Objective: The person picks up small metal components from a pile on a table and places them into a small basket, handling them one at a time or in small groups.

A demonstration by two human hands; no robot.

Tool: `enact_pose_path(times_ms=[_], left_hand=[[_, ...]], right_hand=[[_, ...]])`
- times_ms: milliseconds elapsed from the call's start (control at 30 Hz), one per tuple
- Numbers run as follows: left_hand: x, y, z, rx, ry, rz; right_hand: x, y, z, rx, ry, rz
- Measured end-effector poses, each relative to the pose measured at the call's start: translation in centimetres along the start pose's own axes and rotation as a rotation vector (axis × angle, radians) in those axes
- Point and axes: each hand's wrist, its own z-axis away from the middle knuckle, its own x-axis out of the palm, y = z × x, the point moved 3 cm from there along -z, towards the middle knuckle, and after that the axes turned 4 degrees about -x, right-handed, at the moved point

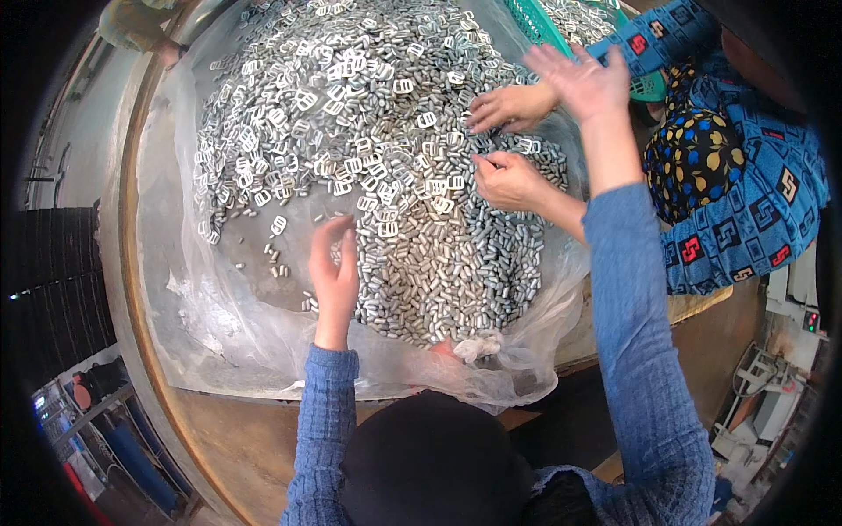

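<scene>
A wide pile of small silvery metal cylinders (456, 272) spreads before me, with many flat metal slide buckles (277, 225) mixed in, mostly on the left and far sides. My left hand (335, 263) is at the pile's near left edge, thumb apart from the bent fingers, beside a few loose cylinders. Nothing shows in it. Raised over the right side, my right hand (592, 88) has its fingers spread and holds nothing visible. Below it, a co-worker's two hands (513, 107) reach into the pile from the right.
Translucent sheeting (237, 337) lies under the pile and bunches at the near edge of the table (197, 416). A green plastic basket (529, 19) with more metal pieces stands far right. The co-worker's patterned sleeve (658, 39) is close to my right hand. Another person's arm (140, 26) shows far left.
</scene>
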Motion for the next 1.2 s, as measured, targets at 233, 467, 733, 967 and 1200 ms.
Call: enact_pose_path(times_ms=[233, 467, 733, 967, 1200], left_hand=[[0.8, -0.3, -1.3, 0.122, -0.404, -0.531], [3.8, -4.8, -5.3, 0.216, -0.141, -0.616], [4.2, -2.5, -1.2, -0.012, -0.543, -0.439], [0.8, -2.4, -0.2, -0.124, -0.288, -0.220], [-0.3, -3.3, -1.7, -0.233, -0.229, 0.122]], right_hand=[[-6.5, 12.8, 8.0, 0.222, -0.188, 0.656], [-9.3, 20.3, 11.1, -0.489, -0.563, 1.813], [-10.7, 18.8, 15.1, -0.300, -0.661, 1.729], [-8.9, 17.9, 15.1, -0.472, -0.529, 1.680], [-7.5, 20.6, 13.5, -0.462, -0.680, 1.888]])
